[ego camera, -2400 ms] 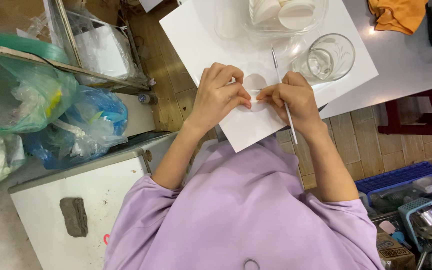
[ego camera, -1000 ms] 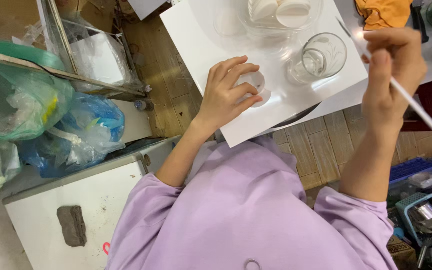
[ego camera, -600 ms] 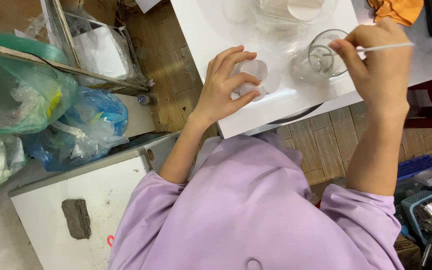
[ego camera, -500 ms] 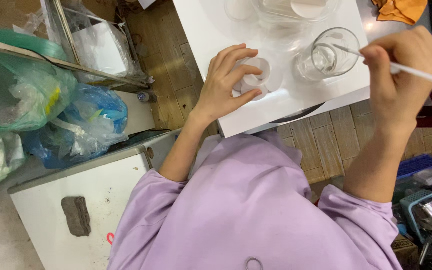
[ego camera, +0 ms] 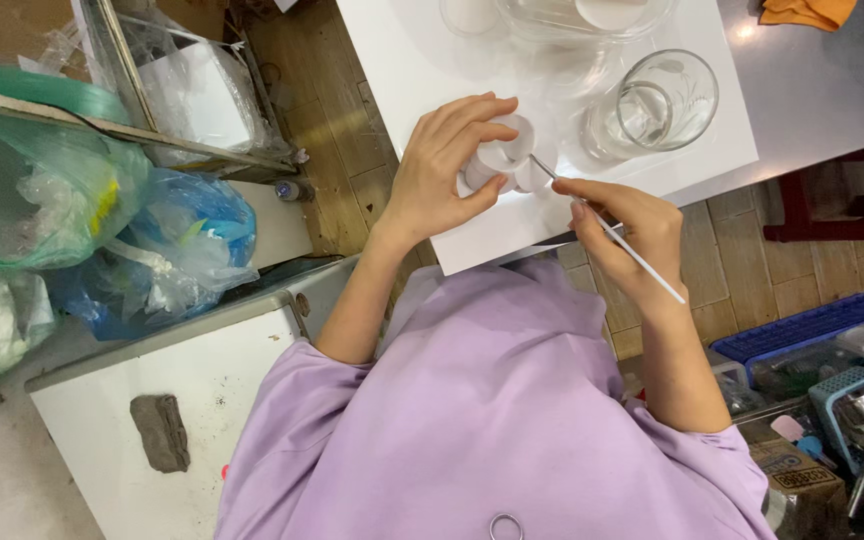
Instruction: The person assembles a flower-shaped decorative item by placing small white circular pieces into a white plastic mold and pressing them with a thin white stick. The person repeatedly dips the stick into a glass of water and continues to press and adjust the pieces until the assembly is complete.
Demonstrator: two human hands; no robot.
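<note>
The left hand [ego camera: 442, 170] curls around a small white piece [ego camera: 504, 160] on the white board [ego camera: 412, 60], thumb below and fingers over the top, so the piece is pinched and held just off or on the board; which of the two is hard to tell. The right hand [ego camera: 627, 225] holds a thin white brush [ego camera: 612, 232] between thumb and fingertips like a pen, the handle slanting down and away past the wrist, the dark tip touching or almost touching the edge of the white piece. The piece sits near the front edge of the board, right in front of the person's purple top [ego camera: 492, 420]. Just beyond the brush tip stands a clear glass [ego camera: 657, 100] with water in it, close to the right hand but apart from it. Further back on the board is a clear container [ego camera: 582, 20], partly cut off by the frame. An orange cloth [ego camera: 807, 12] lies on the table past the board. To the left, plastic bags [ego camera: 132, 240] pile up beside a white cabinet [ego camera: 182, 400]
</note>
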